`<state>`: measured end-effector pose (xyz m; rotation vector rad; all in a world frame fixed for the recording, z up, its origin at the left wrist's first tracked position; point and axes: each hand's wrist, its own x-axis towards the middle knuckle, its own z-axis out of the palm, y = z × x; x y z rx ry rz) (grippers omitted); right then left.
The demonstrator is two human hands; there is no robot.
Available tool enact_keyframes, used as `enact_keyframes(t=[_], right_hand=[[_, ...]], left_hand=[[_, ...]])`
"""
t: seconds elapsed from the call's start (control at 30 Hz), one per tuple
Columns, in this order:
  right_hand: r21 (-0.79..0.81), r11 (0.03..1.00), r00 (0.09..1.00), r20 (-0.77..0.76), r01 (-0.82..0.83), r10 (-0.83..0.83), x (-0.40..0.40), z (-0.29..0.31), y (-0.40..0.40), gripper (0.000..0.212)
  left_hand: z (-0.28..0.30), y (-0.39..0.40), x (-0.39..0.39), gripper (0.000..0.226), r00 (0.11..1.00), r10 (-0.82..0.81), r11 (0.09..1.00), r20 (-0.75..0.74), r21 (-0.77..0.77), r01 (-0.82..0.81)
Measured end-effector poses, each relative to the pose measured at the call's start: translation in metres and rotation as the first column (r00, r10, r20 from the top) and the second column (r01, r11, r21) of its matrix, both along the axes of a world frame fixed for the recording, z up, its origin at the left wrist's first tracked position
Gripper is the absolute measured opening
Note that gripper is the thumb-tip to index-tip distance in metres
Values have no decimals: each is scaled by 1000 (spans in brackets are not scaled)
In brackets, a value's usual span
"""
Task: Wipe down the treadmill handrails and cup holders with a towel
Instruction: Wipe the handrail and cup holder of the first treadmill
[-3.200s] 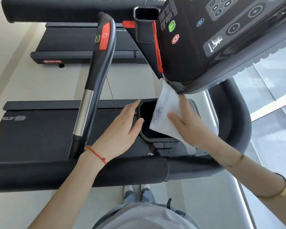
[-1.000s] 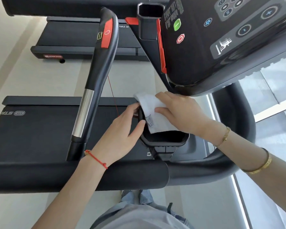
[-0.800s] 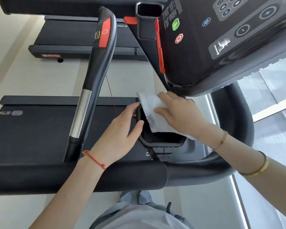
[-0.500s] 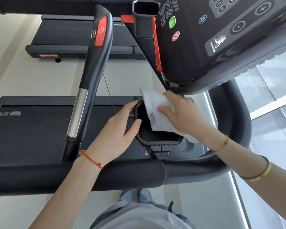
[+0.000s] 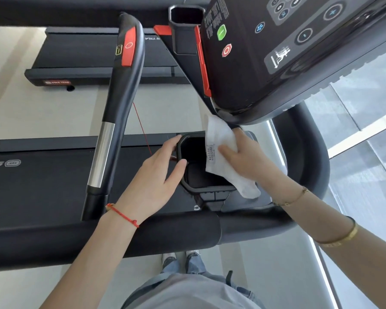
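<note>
Bracing the cup holder at its left rim, left hand rests open-fingered, likely steadying it; right hand pinches the towel draped over the right rim for wiping.

Red string bracelet, gold bangle, perhaps grey shirt.

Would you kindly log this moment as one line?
step: wiping cup holder | right hand: holds towel at rim | left hand: steadies holder
</note>
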<state>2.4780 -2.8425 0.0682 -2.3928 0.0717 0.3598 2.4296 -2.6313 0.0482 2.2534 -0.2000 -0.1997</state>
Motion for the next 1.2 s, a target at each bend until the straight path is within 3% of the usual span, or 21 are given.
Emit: enact_keyframes(t=[0.33,0.53,0.87,1.0,1.1,1.2], right_hand=[[78,994,996,-65,74,-69,-31,-3,-5,27],[50,998,999,35,-40,38,4,-1,-3,34],[156,957,949,243,-243,201,-47,18,-57,23],[65,891,870,258,-450,420,-62,37,-64,25],[-105,749,731,166,-654,662,-65,40,-49,46],[-242,655,641,145,-716,754,-64,33,-26,54]], left_hand=[[0,-1,1,57,1000,-9,1000,7,-17,9],[-2,0,1,57,1000,-1,1000,0,-12,1],[2,2,0,54,1000,13,1000,-5,-16,-13],[3,3,1,51,1000,22,999,-22,-45,-23],[5,4,0,45,999,44,994,-10,-102,-45],[4,5,1,42,997,71,985,-21,-155,-73]])
